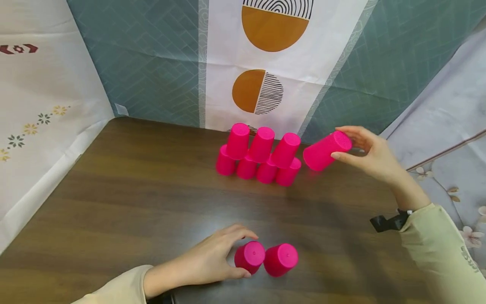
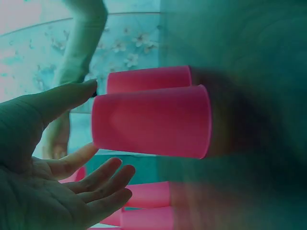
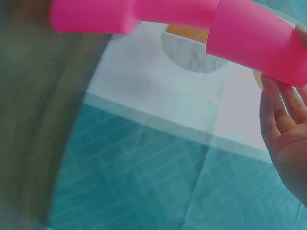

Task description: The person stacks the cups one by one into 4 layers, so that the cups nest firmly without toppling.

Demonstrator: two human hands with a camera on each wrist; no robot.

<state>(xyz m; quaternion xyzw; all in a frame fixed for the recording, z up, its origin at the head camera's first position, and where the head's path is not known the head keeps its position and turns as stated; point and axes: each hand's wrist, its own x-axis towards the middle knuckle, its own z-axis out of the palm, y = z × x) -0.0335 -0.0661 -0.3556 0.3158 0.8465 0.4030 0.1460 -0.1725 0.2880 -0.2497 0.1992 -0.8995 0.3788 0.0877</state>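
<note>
My right hand (image 1: pixel 373 154) holds a pink plastic cup (image 1: pixel 322 152) by its closed end, between thumb and fingers. That cup is tilted, mouth end toward the stacked cups, just right of them. In the right wrist view, fingers (image 3: pixel 283 103) lie against the cup (image 3: pixel 259 40). Near the front of the table, my left hand (image 1: pixel 210 257) spreads thumb and fingers around an upside-down pink cup (image 1: pixel 248 257). The left wrist view has thumb and index finger at the edges of its closed end (image 2: pixel 148 122), without a clear grip. A second upside-down cup (image 1: pixel 281 259) stands close beside it.
Toward the back of the dark wooden table (image 1: pixel 152 202), upside-down pink cups stand in a row (image 1: pixel 247 169), with three more (image 1: pixel 262 145) on top. A patterned cloth (image 1: pixel 152 63) hangs behind, and white cloths (image 1: pixel 49 109) flank the sides.
</note>
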